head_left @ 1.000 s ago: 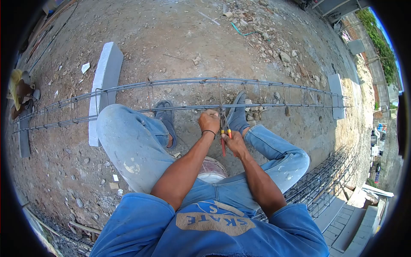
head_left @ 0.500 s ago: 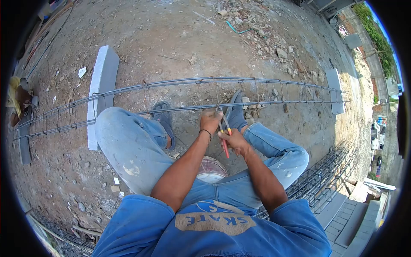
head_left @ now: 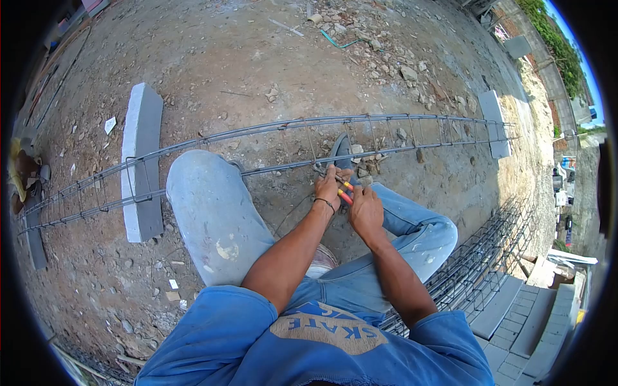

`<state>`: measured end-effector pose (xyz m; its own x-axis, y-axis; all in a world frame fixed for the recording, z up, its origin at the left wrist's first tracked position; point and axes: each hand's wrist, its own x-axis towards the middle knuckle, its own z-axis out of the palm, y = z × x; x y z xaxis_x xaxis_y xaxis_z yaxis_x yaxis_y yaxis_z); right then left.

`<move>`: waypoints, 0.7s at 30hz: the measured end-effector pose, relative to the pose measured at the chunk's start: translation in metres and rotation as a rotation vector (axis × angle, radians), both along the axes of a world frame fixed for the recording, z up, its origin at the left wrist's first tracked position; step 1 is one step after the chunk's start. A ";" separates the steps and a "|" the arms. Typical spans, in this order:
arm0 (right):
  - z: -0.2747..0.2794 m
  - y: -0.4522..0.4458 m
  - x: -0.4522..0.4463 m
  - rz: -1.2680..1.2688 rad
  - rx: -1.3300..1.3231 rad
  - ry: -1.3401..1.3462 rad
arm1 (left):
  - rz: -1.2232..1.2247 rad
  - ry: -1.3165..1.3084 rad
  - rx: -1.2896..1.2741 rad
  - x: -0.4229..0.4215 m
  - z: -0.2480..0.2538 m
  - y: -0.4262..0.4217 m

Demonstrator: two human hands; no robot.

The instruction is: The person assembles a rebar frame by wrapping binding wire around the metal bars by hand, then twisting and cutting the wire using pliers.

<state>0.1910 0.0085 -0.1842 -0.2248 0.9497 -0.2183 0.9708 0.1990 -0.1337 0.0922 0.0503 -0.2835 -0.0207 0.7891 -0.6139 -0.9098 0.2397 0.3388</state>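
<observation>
A long rebar cage [head_left: 270, 125] of thin bars and stirrups runs across in front of my knees. My right hand [head_left: 367, 209] is closed round the red-and-yellow handles of a pair of pincers [head_left: 346, 193]. Their jaws are mostly hidden behind my left hand [head_left: 327, 186], which is just to the left, its fingers pinched close to the near bar of the cage by a stirrup. Whatever those fingers hold is too small or too covered to make out. My shoe [head_left: 340, 151] shows beneath the cage, just beyond my hands.
A block with a white face [head_left: 133, 167] bears the cage at the left, and a grey block [head_left: 493, 122] at the right. Another person [head_left: 26, 174] crouches at the far left end. More rebar cages [head_left: 489, 257] lie at right. Rubble [head_left: 386, 58] covers ground ahead.
The pincers have turned, and their handles, spread before, are closer together with my right hand wrapped round them. My left knee has shifted inward, and the view has swung slightly.
</observation>
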 end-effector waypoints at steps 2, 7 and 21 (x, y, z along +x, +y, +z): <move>-0.005 0.004 0.009 0.048 0.177 -0.080 | 0.005 -0.017 0.005 0.004 -0.001 0.001; -0.015 0.065 0.047 0.249 0.040 -0.014 | 0.004 -0.095 0.047 0.004 0.007 0.008; -0.037 0.034 0.041 -0.485 -1.436 1.180 | -0.230 -0.094 0.024 -0.015 -0.014 -0.014</move>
